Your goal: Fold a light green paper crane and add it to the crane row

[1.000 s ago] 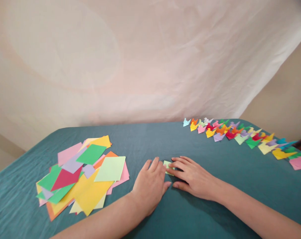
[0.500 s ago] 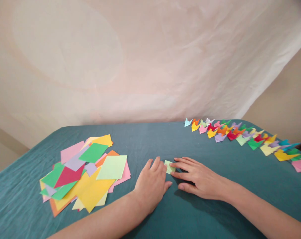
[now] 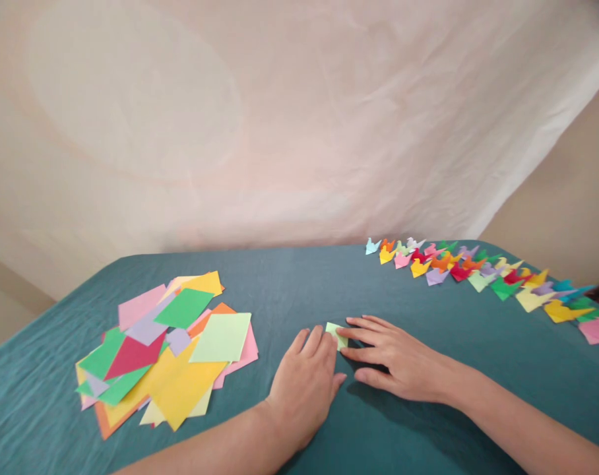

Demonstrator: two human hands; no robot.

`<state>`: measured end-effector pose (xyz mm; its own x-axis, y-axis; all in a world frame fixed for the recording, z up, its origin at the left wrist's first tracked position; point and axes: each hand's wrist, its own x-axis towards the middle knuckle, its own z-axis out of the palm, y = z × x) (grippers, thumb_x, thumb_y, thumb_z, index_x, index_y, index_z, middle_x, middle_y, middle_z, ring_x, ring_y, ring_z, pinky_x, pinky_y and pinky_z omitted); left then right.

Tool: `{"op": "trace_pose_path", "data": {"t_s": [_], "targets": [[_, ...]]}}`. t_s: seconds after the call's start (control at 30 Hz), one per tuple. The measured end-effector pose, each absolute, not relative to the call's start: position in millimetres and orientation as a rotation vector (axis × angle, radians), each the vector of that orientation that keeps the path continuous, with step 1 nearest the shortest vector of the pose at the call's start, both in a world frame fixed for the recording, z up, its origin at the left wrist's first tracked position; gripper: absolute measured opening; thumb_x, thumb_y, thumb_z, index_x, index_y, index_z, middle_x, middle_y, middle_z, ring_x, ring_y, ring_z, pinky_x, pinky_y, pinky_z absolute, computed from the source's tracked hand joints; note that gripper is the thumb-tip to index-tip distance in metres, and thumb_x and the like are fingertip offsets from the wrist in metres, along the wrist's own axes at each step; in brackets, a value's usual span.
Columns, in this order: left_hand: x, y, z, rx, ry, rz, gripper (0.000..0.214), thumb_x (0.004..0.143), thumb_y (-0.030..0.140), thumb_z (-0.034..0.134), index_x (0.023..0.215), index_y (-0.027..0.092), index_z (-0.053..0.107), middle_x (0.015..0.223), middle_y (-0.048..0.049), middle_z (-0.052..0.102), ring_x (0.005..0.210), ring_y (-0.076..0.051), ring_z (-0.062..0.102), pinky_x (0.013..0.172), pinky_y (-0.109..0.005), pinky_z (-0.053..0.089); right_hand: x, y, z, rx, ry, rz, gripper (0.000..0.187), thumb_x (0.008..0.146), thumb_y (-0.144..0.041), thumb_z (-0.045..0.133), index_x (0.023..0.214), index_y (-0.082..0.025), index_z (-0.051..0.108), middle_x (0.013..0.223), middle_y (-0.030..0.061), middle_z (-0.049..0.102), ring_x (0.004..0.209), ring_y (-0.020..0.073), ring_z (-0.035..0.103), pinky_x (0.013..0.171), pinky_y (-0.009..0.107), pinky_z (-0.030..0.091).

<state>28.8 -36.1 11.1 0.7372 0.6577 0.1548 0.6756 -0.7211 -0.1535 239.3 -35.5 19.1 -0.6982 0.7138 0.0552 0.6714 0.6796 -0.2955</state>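
A small light green piece of folded paper (image 3: 335,332) lies on the dark teal cloth between my two hands. My left hand (image 3: 307,379) rests at its left edge, fingers flat and stretched forward, covering part of the paper. From the right, my right hand (image 3: 386,356) reaches in palm down with its fingers spread, and some fingertips touch the paper's right side. The thumb of that hand lies lower, off the paper. How far the paper extends under my left fingers is hidden.
To the left spreads a loose heap of coloured square papers (image 3: 190,382), with a light green sheet (image 3: 221,338) on top. Several folded paper birds (image 3: 480,280) stand in rows at the back right. A pale cloth (image 3: 299,132) hangs behind the table.
My left hand has slid slightly toward me along the paper's left side, with its fingertips lower. My right hand and the paper stay nearly in place. The view has shifted a little.
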Motion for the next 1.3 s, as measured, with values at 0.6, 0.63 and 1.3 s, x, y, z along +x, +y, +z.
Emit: {"op": "trace_pose_path", "data": {"t_s": [0.6, 0.63, 1.3], "targets": [[27, -25, 19, -2.736, -1.062, -0.092, 0.046, 0.089, 0.043, 0.045, 0.122, 0.012, 0.051, 0.121, -0.0113, 0.053, 0.122, -0.028, 0.036, 0.098, -0.041, 0.03, 237, -36, 19, -1.168, -2.751, 0.311, 0.038, 0.089, -0.045, 0.043, 0.121, -0.03, 0.056, 0.136, 0.0022, 0.046, 0.127, 0.0264, 0.036, 0.104, 0.049, 0.027], [27, -24, 19, -2.732, -1.061, -0.096, 0.045, 0.089, 0.043, 0.045, 0.122, 0.012, 0.051, 0.121, -0.0113, 0.054, 0.122, -0.028, 0.036, 0.098, -0.041, 0.03, 237, -36, 19, -1.172, -2.755, 0.312, 0.038, 0.089, -0.046, 0.043, 0.122, -0.03, 0.056, 0.136, 0.002, 0.046, 0.127, 0.0263, 0.036, 0.104, 0.049, 0.027], [22, -24, 8, -2.741, -1.1, -0.197, 0.057, 0.087, 0.056, 0.036, 0.129, 0.018, 0.044, 0.134, -0.0089, 0.045, 0.129, -0.027, 0.031, 0.104, -0.042, 0.024, 238, -37, 23, -1.149, -2.75, 0.398, 0.041, 0.088, -0.049, 0.044, 0.124, -0.03, 0.053, 0.138, 0.0042, 0.042, 0.129, 0.0291, 0.033, 0.103, 0.053, 0.026]]}}
